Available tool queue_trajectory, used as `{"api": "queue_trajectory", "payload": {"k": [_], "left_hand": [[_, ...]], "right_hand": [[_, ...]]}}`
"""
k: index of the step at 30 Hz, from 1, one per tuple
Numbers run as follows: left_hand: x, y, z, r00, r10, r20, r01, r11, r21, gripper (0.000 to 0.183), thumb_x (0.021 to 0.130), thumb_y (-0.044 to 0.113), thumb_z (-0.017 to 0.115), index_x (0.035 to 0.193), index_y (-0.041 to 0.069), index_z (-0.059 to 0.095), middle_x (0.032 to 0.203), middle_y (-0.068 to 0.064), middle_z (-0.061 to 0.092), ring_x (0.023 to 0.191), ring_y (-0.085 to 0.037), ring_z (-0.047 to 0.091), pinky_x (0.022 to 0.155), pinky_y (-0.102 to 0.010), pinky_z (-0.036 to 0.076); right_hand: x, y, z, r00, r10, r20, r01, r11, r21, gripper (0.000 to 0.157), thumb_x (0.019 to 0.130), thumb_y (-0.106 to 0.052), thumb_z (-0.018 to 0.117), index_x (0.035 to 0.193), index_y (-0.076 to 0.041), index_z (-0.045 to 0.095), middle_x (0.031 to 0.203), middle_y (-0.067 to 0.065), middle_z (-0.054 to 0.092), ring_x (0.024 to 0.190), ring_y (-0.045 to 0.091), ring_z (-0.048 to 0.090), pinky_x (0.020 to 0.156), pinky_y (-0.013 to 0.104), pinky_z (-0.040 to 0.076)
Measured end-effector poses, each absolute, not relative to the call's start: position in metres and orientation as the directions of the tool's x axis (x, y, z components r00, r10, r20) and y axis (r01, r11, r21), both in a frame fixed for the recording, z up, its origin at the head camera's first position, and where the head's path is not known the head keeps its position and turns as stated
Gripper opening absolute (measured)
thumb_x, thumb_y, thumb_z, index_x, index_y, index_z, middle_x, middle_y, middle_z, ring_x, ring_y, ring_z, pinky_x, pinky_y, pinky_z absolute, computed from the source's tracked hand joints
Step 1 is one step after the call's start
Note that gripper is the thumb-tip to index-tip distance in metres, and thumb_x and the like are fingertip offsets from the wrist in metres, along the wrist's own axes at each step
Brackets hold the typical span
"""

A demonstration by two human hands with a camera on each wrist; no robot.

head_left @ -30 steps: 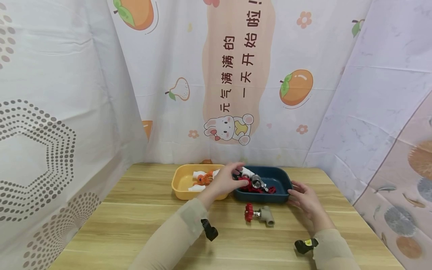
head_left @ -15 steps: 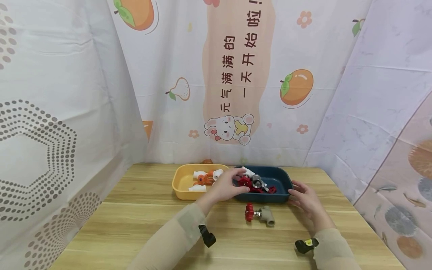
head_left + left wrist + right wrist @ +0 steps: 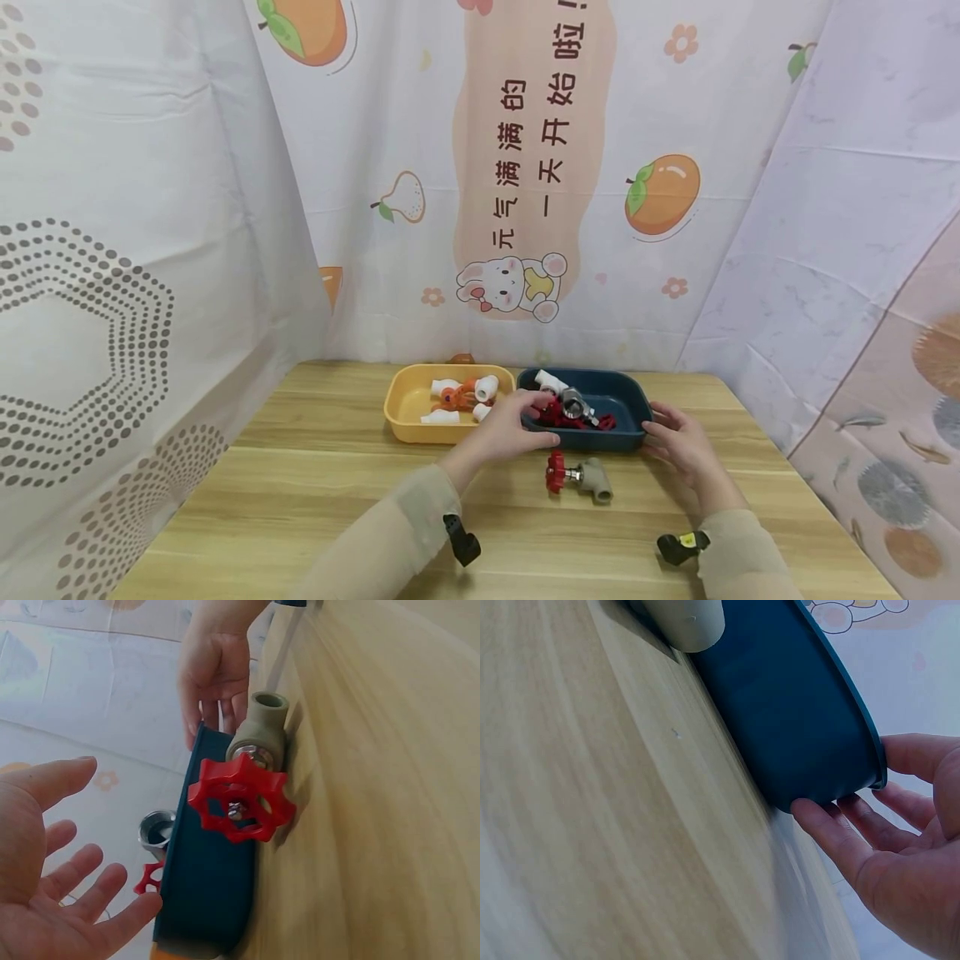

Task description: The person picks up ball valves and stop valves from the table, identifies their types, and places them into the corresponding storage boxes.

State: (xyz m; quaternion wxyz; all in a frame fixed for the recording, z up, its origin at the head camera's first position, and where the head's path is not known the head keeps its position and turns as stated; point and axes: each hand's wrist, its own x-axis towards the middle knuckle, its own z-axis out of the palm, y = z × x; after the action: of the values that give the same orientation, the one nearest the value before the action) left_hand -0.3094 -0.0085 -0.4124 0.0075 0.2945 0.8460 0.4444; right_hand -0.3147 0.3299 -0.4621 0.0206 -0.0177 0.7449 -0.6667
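Note:
My left hand (image 3: 506, 429) hovers at the front left corner of the dark blue bin (image 3: 592, 440), thumb and fingers spread with nothing between them. In the left wrist view its little finger (image 3: 139, 911) lies close to the bin's rim; contact is unclear. At the bin's right end, my right hand (image 3: 682, 437) rests its fingertips against the outer wall, also seen in the right wrist view on the bin (image 3: 802, 712). A stop valve with a grey-beige body (image 3: 595, 477) and red handwheel (image 3: 555, 472) lies on the table in front. White, red and metal fittings (image 3: 572, 404) sit inside the bin.
A yellow bin (image 3: 408, 421) stands left of the blue one, holding white pipe fittings (image 3: 441, 417) and orange pieces (image 3: 453, 397). The wooden table (image 3: 300, 467) backs onto a printed curtain (image 3: 375, 275), with cloth hanging at both sides.
My left hand has drawn down and back from above the blue bin's left side, uncovering more fittings in the yellow bin. My right hand and the valve have stayed put.

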Motion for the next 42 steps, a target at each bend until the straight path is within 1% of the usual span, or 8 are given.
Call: {"api": "queue_trajectory", "payload": {"k": [10, 14, 19, 23, 31, 34, 39, 42], "left_hand": [[-0.305, -0.005, -0.427, -0.815, 0.537, 0.22, 0.483, 0.417, 0.77, 0.063, 0.087, 0.034, 0.082, 0.141, 0.011, 0.06, 0.137, -0.008, 0.06, 0.114, -0.018, 0.06, 0.086, -0.025, 0.055], [-0.303, -0.004, -0.432, -0.805, 0.549, 0.222, 0.491, 0.408, 0.77, 0.061, 0.086, 0.033, 0.082, 0.139, 0.012, 0.061, 0.134, -0.006, 0.061, 0.113, -0.017, 0.061, 0.088, -0.029, 0.055], [-0.3, -0.002, -0.437, -0.805, 0.555, 0.208, 0.488, 0.422, 0.764, 0.06, 0.085, 0.033, 0.083, 0.138, 0.013, 0.062, 0.13, 0.001, 0.062, 0.111, -0.015, 0.062, 0.093, -0.034, 0.055], [-0.299, 0.0, -0.442, -0.813, 0.552, 0.184, 0.471, 0.44, 0.764, 0.058, 0.085, 0.033, 0.084, 0.137, 0.015, 0.064, 0.131, 0.005, 0.062, 0.11, -0.014, 0.062, 0.094, -0.032, 0.054], [-0.301, 0.002, -0.45, -0.821, 0.55, 0.151, 0.443, 0.447, 0.777, 0.058, 0.084, 0.032, 0.085, 0.136, 0.015, 0.064, 0.133, 0.001, 0.063, 0.113, -0.015, 0.062, 0.094, -0.029, 0.053], [-0.3, 0.002, -0.449, -0.824, 0.55, 0.134, 0.432, 0.457, 0.777, 0.057, 0.084, 0.032, 0.085, 0.135, 0.015, 0.065, 0.131, 0.003, 0.063, 0.113, -0.014, 0.062, 0.093, -0.028, 0.053], [-0.299, 0.003, -0.451, -0.818, 0.562, 0.122, 0.431, 0.458, 0.777, 0.056, 0.084, 0.03, 0.085, 0.134, 0.014, 0.066, 0.129, 0.007, 0.062, 0.116, -0.019, 0.062, 0.095, -0.03, 0.053], [-0.297, 0.003, -0.452, -0.815, 0.567, 0.122, 0.431, 0.451, 0.782, 0.056, 0.083, 0.029, 0.086, 0.134, 0.013, 0.066, 0.129, 0.005, 0.062, 0.117, -0.024, 0.063, 0.096, -0.031, 0.053]], "right_hand": [[-0.313, 0.33, -0.461, -0.998, -0.055, -0.011, 0.005, 0.106, -0.994, 0.066, 0.105, -0.008, 0.055, 0.158, 0.008, 0.019, 0.155, 0.039, 0.025, 0.114, 0.018, 0.062, 0.095, 0.041, 0.055], [-0.313, 0.33, -0.461, -0.998, -0.056, -0.01, 0.004, 0.108, -0.994, 0.066, 0.105, -0.008, 0.055, 0.158, 0.008, 0.019, 0.155, 0.038, 0.025, 0.116, 0.021, 0.061, 0.095, 0.042, 0.055], [-0.312, 0.33, -0.461, -0.999, -0.053, -0.009, 0.003, 0.11, -0.994, 0.066, 0.105, -0.009, 0.056, 0.158, 0.008, 0.02, 0.155, 0.039, 0.025, 0.115, 0.019, 0.062, 0.096, 0.042, 0.055], [-0.312, 0.329, -0.461, -0.999, -0.05, -0.014, 0.008, 0.114, -0.993, 0.067, 0.105, -0.009, 0.056, 0.158, 0.007, 0.02, 0.155, 0.039, 0.025, 0.115, 0.018, 0.062, 0.096, 0.042, 0.054], [-0.312, 0.329, -0.461, -0.999, -0.049, -0.019, 0.013, 0.127, -0.992, 0.067, 0.105, -0.01, 0.056, 0.158, 0.007, 0.019, 0.156, 0.038, 0.025, 0.119, 0.024, 0.06, 0.097, 0.044, 0.054], [-0.312, 0.329, -0.461, -0.999, -0.049, -0.018, 0.012, 0.124, -0.992, 0.066, 0.105, -0.009, 0.056, 0.158, 0.007, 0.019, 0.156, 0.038, 0.025, 0.12, 0.025, 0.059, 0.098, 0.046, 0.053], [-0.312, 0.328, -0.461, -0.999, -0.05, -0.015, 0.009, 0.113, -0.994, 0.066, 0.105, -0.007, 0.055, 0.158, 0.007, 0.019, 0.155, 0.039, 0.025, 0.121, 0.025, 0.059, 0.097, 0.047, 0.053], [-0.313, 0.328, -0.462, -0.999, -0.052, -0.013, 0.008, 0.109, -0.994, 0.066, 0.105, -0.007, 0.054, 0.158, 0.008, 0.018, 0.155, 0.039, 0.025, 0.12, 0.025, 0.059, 0.096, 0.046, 0.054]]}}
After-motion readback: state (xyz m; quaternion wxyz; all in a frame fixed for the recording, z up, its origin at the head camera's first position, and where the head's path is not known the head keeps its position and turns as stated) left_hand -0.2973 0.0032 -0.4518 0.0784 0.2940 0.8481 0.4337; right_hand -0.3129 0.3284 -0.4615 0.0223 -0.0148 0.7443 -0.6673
